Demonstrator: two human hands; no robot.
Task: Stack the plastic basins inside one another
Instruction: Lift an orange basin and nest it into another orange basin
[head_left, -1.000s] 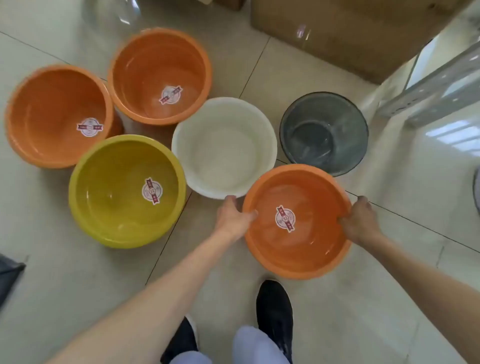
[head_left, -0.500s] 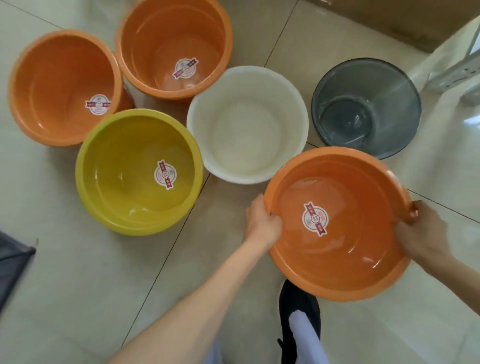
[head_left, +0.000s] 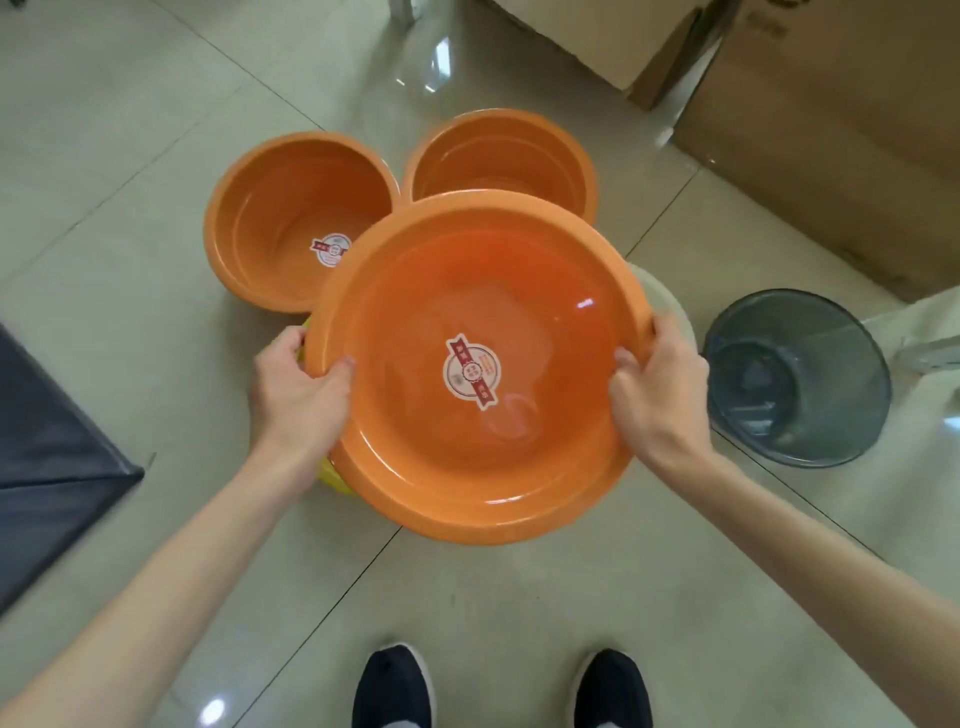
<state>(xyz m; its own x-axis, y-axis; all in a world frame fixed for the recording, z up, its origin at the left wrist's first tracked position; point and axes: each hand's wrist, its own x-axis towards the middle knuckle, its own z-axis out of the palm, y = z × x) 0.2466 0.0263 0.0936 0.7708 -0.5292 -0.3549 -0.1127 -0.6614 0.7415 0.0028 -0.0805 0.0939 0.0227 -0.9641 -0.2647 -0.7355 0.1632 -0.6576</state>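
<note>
Above the tiled floor (head_left: 130, 218), just near of the cluster of basins, we hold the wide orange basin (head_left: 478, 364) in the air with both hands. Our left hand (head_left: 298, 395) clamps its left rim, thumb over the lip and fingers underneath, and our right hand (head_left: 657, 400) clamps the right rim in the same way. The basin sits roughly level, mouth up, its round label showing at the bottom. Under its left edge we glimpse a sliver of the yellow basin (head_left: 332, 475), and past its right edge the pale curve of the white basin (head_left: 672, 306); both are mostly hidden. Farther off stand two deeper orange basins, one on the left (head_left: 291, 223) and one on the right (head_left: 498, 156), touching or nearly so. The grey translucent basin (head_left: 795, 379) stands apart on the right, and cardboard boxes (head_left: 831, 130) lie beyond. We judge this to be the carrying step: one basin lifted, none yet nested. Next we must choose a receiving basin, centre ours over its mouth, keep it level and lower it until it seats. Since ours looks the widest and shallowest, it may not sink into a narrower one.
</note>
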